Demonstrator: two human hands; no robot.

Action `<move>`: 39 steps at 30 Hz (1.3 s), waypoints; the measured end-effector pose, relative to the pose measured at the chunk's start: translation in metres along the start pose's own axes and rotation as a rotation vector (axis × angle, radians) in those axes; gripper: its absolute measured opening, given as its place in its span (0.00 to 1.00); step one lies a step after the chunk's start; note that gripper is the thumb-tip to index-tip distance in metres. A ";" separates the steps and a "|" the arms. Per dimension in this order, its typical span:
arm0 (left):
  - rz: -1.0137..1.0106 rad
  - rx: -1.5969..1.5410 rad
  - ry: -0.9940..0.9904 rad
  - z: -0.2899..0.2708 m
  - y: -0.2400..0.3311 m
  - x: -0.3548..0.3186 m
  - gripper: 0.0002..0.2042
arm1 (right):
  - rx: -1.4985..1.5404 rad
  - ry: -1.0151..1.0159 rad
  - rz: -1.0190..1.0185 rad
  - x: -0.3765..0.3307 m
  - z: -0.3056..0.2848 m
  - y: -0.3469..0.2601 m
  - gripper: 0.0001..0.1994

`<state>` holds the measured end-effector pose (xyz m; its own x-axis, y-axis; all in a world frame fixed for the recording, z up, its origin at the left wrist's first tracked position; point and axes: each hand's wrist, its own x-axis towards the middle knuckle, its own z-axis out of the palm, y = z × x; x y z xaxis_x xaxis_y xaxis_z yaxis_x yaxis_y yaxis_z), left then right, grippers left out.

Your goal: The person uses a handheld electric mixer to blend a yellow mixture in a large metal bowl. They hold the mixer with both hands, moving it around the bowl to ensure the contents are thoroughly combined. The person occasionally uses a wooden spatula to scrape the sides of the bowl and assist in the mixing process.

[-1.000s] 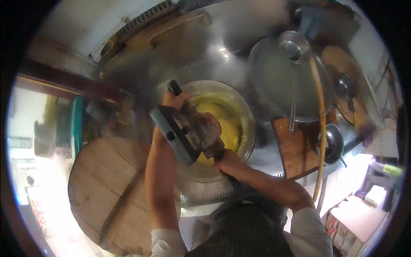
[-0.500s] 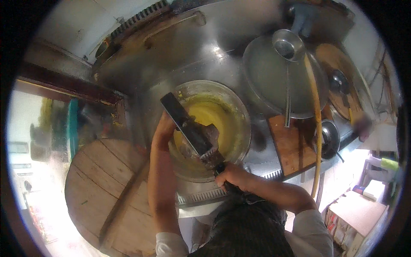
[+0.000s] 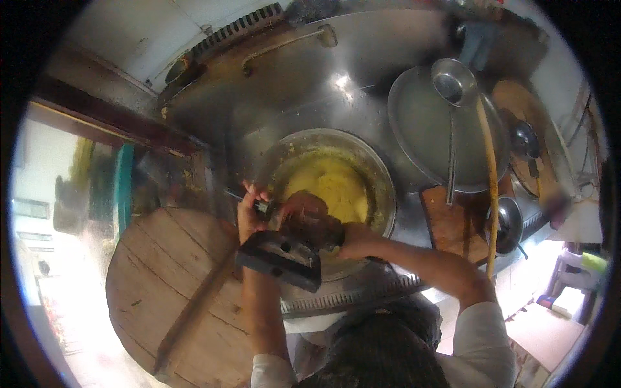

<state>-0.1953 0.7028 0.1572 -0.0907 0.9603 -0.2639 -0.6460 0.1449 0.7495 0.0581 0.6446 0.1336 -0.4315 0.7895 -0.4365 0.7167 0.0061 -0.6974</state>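
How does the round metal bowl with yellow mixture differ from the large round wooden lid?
The round metal bowl is shiny, deep and holds yellow mixture; the large round wooden lid is brown, flat, planked, with a crossbar. The bowl sits under both hands; the lid lies to the person's left, appearing wider. Both are round.

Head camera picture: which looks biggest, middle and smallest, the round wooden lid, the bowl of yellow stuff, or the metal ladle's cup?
1. Round wooden lid, biggest, though it may lie nearer the camera.
2. Bowl of yellow stuff, middle.
3. Metal ladle's cup, clearly smallest.
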 end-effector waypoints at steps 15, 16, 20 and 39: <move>0.214 -0.205 0.013 0.066 -0.043 -0.038 0.06 | 0.073 -0.497 0.171 -0.062 -0.119 0.011 0.14; 0.217 -0.170 0.030 0.062 -0.043 -0.042 0.07 | 0.067 -0.479 0.141 -0.062 -0.101 0.017 0.14; 0.206 -0.193 0.025 0.029 -0.049 -0.044 0.09 | 0.219 -0.439 0.105 -0.047 -0.035 0.052 0.13; 0.488 -0.604 0.253 0.061 -0.019 -0.163 0.10 | -0.795 -0.226 -0.132 -0.079 -0.123 -0.099 0.14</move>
<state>-0.1217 0.5583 0.2231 -0.5894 0.7886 -0.1755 -0.7800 -0.4989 0.3777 0.0883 0.6567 0.3074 -0.5781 0.6104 -0.5415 0.7887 0.5880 -0.1792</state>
